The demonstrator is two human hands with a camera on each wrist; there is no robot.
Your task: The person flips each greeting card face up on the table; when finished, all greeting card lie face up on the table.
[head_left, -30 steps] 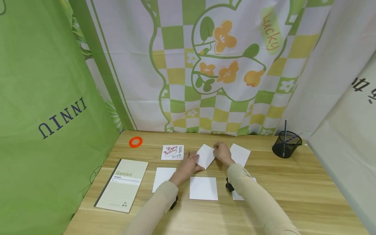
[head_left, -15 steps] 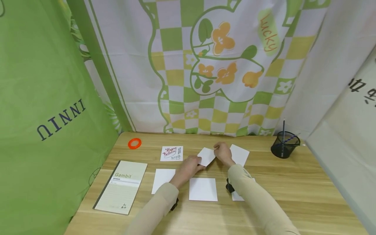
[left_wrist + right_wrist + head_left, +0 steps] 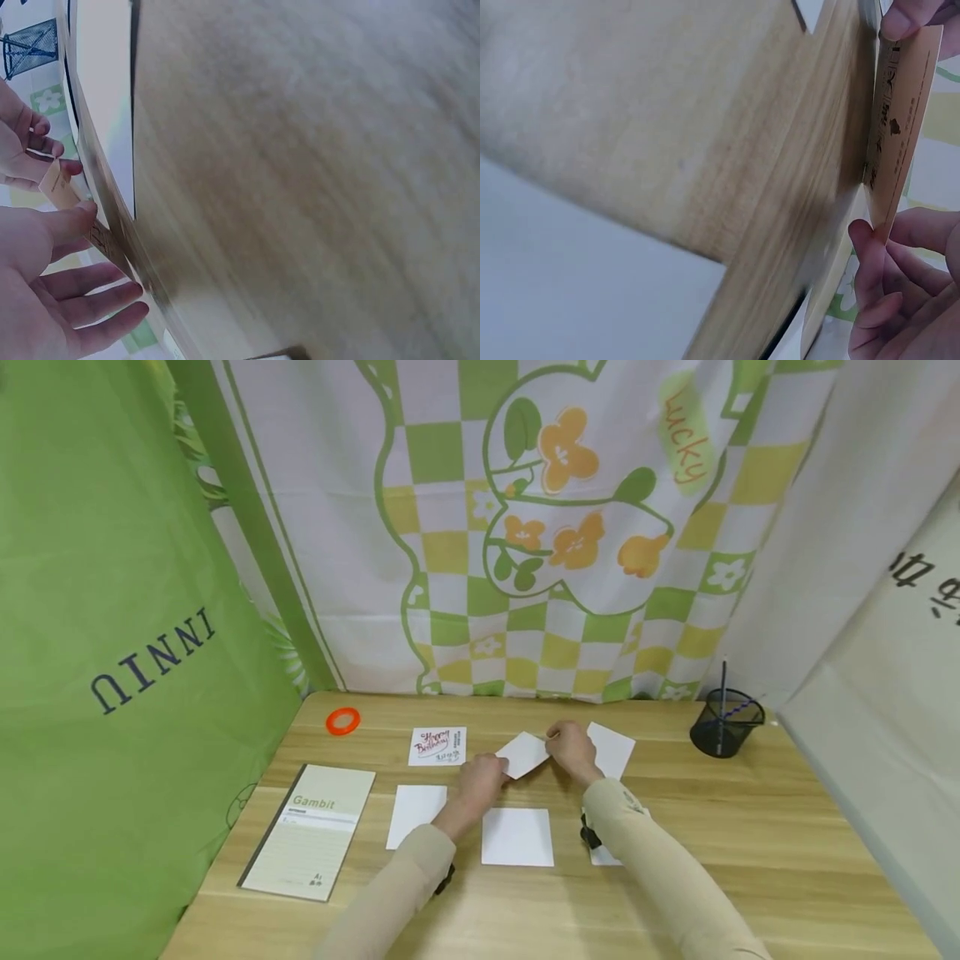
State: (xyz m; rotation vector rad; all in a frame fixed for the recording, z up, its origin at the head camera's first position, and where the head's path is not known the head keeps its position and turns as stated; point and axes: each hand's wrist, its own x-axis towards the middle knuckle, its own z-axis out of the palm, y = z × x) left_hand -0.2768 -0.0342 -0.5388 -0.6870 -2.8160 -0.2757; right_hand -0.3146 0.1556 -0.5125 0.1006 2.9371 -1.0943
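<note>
A square white card (image 3: 522,755) is held tilted above the table between both hands. My left hand (image 3: 482,783) pinches its left corner, thumb on one side. With thumb and fingers my right hand (image 3: 573,752) pinches the opposite corner. From the right wrist, the underside of the card (image 3: 902,127) shows tan with dark print. A "Happy Birthday" card (image 3: 438,747) lies to the left of the left hand. Blank white cards lie around: one right of the right hand (image 3: 611,750), one at front left (image 3: 414,814), one at front middle (image 3: 517,837), one partly hidden under the right forearm (image 3: 604,852).
A Gambit notebook (image 3: 309,833) lies at the table's left, with an orange-red ring (image 3: 342,721) behind it. At back right stands a black mesh pen holder (image 3: 726,727) with pens. A patterned curtain (image 3: 450,552) hangs behind the wooden table (image 3: 765,852).
The held card has tilted, its near corner rising, so it looks flatter in the head view. My left hand has shifted slightly up its left corner; the right hand has kept its pinch.
</note>
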